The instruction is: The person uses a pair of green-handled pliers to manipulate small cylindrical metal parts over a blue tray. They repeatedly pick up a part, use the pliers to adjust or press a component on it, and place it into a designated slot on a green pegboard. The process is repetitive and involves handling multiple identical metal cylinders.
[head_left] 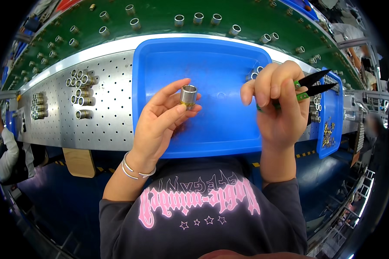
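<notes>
My left hand [155, 118] pinches a short silver metal sleeve [188, 95] between thumb and fingers, its round open end tilted up and a brass-coloured band at its lower end. The sleeve hangs over a large blue tray [139, 93]. My right hand [285, 97], raised at the tray's right side, is closed around a green-and-black tool [317, 89]. Two black pointed arms of the tool spread out to the right past the hand; its other end is mostly hidden by my fingers. A few sleeves [259, 69] show in the tray's far right corner, partly behind that hand.
On the perforated metal bench [112, 116], groups of sleeves [83, 92] stand and lie to the left. Beyond it, a green conveyor surface [160, 26] carries scattered sleeves. A smaller blue tray [333, 149] at right holds small brass-coloured pieces [328, 134]. A wooden stool [79, 163] stands below left.
</notes>
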The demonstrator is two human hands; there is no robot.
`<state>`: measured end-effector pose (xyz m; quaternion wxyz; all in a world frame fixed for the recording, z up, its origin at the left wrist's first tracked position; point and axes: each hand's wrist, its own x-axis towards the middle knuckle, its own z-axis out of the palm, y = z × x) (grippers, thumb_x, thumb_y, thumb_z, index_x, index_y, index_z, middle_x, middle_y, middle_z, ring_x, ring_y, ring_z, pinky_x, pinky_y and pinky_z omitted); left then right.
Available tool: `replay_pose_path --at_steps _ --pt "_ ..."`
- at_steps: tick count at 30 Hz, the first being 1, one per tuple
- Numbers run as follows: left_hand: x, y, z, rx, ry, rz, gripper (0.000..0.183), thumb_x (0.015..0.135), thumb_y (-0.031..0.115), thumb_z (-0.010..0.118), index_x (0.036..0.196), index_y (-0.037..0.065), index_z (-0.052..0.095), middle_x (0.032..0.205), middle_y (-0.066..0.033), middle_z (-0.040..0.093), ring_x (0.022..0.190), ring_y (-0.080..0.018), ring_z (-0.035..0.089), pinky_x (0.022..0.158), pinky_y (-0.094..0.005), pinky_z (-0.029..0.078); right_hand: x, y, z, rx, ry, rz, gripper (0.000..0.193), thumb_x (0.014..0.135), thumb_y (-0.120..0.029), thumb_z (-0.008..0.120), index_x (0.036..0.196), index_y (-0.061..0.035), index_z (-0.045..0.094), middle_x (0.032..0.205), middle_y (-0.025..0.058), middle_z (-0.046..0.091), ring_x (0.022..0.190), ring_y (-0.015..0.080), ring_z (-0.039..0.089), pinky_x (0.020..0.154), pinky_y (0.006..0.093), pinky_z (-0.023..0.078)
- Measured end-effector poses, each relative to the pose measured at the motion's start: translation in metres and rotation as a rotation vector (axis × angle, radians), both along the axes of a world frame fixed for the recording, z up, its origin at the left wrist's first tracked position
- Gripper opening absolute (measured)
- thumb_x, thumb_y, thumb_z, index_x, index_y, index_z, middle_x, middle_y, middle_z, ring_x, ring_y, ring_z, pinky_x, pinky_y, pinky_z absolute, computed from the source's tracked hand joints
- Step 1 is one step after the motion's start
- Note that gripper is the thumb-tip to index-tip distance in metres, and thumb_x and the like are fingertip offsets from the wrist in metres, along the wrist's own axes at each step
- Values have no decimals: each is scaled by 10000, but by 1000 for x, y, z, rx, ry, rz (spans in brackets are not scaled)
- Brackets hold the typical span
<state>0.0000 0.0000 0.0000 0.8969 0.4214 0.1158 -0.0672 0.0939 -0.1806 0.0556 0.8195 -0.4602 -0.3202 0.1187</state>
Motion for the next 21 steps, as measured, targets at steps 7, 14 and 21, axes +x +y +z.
replay_pose_path --at_steps 7,14,21 --pt "-1 0 -3 18 -11 27 477 839 69 573 1288 24 416 1130 -187 557 979 -231 597 866 -293 490 -4 1 8 -30 -67 -24 188 921 -149 477 791 -13 471 673 103 526 585 146 510 585 317 477" --pt "-2 -2 -8 169 -61 43 425 803 -44 544 1221 3 488 1072 -124 592 984 -203 594 880 -294 460 -10 7 31 -75 -93 69 248 942 -220 443 741 -80 405 624 32 413 507 95 387 511 278 404" --pt "-4 -6 -3 248 -60 -50 425 815 -35 534 1235 14 484 1085 -113 586 976 -184 594 863 -265 460 7 22 33 -220 -226 -21 316 967 -316 362 886 -24 453 740 69 484 482 50 324 487 226 370"
